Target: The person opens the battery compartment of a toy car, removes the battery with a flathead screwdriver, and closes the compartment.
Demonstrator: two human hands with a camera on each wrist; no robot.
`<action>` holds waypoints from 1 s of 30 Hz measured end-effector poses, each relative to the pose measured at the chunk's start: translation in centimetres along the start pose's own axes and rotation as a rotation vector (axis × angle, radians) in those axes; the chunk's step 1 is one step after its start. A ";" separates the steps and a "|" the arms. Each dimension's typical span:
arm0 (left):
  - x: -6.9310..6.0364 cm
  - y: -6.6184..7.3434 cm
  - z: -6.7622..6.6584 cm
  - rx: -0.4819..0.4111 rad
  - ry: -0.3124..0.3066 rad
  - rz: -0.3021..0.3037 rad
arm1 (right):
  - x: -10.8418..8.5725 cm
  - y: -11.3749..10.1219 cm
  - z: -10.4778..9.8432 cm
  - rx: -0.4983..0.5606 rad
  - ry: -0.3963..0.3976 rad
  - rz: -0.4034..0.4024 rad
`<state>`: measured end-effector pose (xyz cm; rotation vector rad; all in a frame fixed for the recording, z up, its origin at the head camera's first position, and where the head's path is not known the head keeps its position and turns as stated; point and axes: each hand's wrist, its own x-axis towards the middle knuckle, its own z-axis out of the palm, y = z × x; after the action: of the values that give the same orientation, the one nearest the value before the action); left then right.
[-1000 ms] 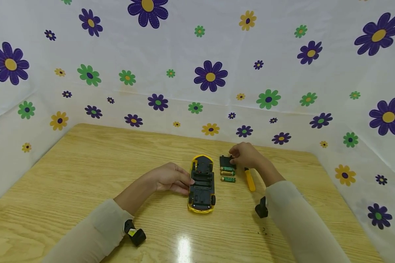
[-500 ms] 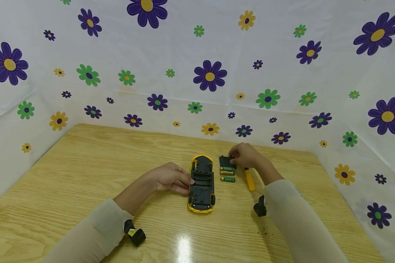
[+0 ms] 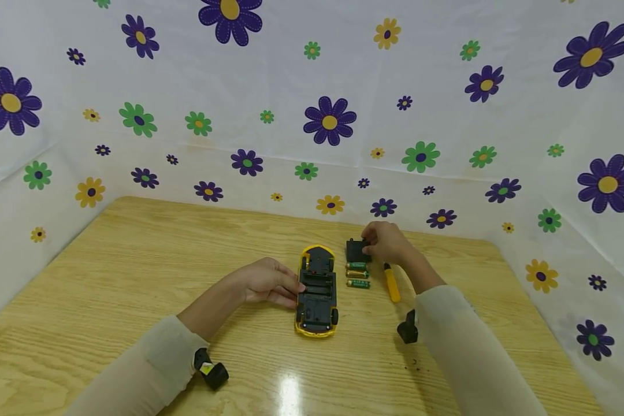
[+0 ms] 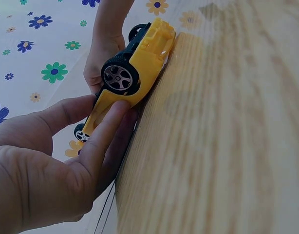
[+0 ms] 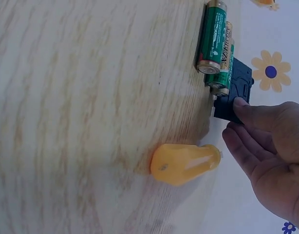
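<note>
A yellow toy car (image 3: pixel 316 312) lies upside down on the table, its black underside up and its battery compartment uncovered. From its left side my left hand (image 3: pixel 270 281) holds it, thumb at the underside edge and fingers along the yellow body (image 4: pixel 147 66). My right hand (image 3: pixel 387 242) pinches a black battery cover (image 3: pixel 356 251) by its right edge. In the right wrist view the thumb presses on the cover (image 5: pixel 227 106), with the other fingers on its far side. Three green-and-gold batteries (image 3: pixel 357 275) lie in a row just in front of the cover.
A screwdriver with a yellow handle (image 3: pixel 392 286) lies right of the batteries, below my right wrist. Small dark bits (image 3: pixel 415 364), too small to make out, lie nearer on the wooden table (image 3: pixel 197 231). A flower-printed white cloth (image 3: pixel 270 138) stands behind and at both sides.
My right hand and the battery cover have shifted slightly away from me, opening a little more space from the batteries. My left hand and the toy car have stayed in place.
</note>
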<state>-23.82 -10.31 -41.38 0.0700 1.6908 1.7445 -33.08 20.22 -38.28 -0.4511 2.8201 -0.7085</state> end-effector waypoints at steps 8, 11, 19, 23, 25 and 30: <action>0.0 0.0 -0.1 -0.004 0.001 -0.003 | -0.7 -0.1 -0.2 0.055 0.077 -0.053; 0.0 -0.1 -0.1 -0.008 0.001 0.000 | -0.9 0.0 -0.4 0.081 0.097 -0.062; 0.1 -0.1 -0.1 -0.012 -0.001 0.006 | -1.8 -0.2 -1.0 0.110 0.144 -0.097; 0.0 -0.1 0.0 -0.016 0.001 0.001 | -2.1 -0.3 -1.3 0.127 0.159 -0.110; 0.0 -0.1 0.0 -0.016 0.002 -0.001 | -2.3 -0.3 -1.5 0.138 0.164 -0.116; -0.1 0.0 0.0 -0.011 0.005 -0.001 | -2.8 -0.6 -1.8 0.156 0.177 -0.128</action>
<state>-23.77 -10.32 -41.35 0.0603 1.6839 1.7545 -30.81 21.38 -36.13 -0.5715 2.8874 -1.0342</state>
